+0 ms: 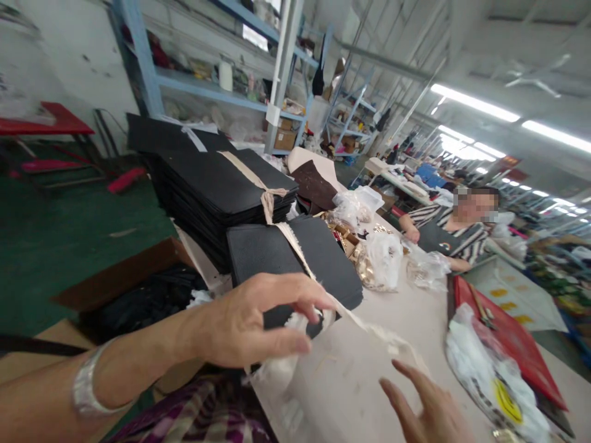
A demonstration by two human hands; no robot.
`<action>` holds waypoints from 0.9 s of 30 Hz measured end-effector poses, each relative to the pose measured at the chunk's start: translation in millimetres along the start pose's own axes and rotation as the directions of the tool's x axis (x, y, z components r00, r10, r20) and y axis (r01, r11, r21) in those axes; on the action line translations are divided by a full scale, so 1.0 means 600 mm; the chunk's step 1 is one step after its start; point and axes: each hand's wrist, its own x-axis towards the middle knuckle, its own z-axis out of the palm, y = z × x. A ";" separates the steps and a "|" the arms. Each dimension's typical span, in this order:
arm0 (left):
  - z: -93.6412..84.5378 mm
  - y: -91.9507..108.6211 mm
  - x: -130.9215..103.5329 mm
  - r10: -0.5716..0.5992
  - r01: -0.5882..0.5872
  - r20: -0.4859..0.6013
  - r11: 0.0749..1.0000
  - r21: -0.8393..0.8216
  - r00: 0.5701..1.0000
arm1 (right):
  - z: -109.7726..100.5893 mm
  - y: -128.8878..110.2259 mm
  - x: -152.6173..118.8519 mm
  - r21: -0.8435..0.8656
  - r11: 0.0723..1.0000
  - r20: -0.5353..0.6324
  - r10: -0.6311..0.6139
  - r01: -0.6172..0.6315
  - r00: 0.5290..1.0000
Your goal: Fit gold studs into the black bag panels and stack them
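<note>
A bundle of black leather-like sheets (327, 249) lies on the table in front of me, with a cream cloth strip (295, 243) across it. The strip runs past my left hand (258, 320), whose thumb and fingers are apart over the bundle's near edge. Its index fingertip is close to the strip; whether they touch I cannot tell. Lower right, my right hand (429, 403) has its fingers spread near the strip's blurred far end, with nothing visible between them. Behind, a taller stack of black sheets (217, 184) is tied with a similar strip.
Clear plastic bags of gold-coloured metal parts (381, 261) sit on the table (341, 375). At right lie a red folder-like piece (503, 338) and a white plastic bag (475, 363). Across the table is a person in stripes (429, 227). A box of black scraps (138, 301) stands at left.
</note>
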 end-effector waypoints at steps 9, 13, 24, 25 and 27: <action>0.003 -0.146 0.072 -0.068 -0.089 0.194 0.709 0.699 0.979 | 0.118 -0.218 0.082 0.305 0.950 -0.098 -0.039 0.067 0.994; -0.005 -0.160 0.075 -0.043 -0.106 0.190 0.701 0.705 0.981 | 0.130 -0.219 0.097 0.257 0.958 -0.159 -0.085 0.124 0.984; -0.047 -0.148 0.032 0.008 0.001 -0.008 0.661 0.750 1.000 | 0.112 -0.217 0.057 0.490 0.871 0.138 -0.126 0.043 0.982; -0.059 -0.151 0.031 0.001 0.052 -0.070 0.654 0.755 0.998 | 0.111 -0.212 0.058 0.493 0.870 0.166 -0.099 0.004 0.981; -0.085 -0.154 0.030 -0.023 0.184 -0.221 0.640 0.746 0.975 | 0.111 -0.196 0.063 0.466 0.881 0.158 0.007 -0.081 0.987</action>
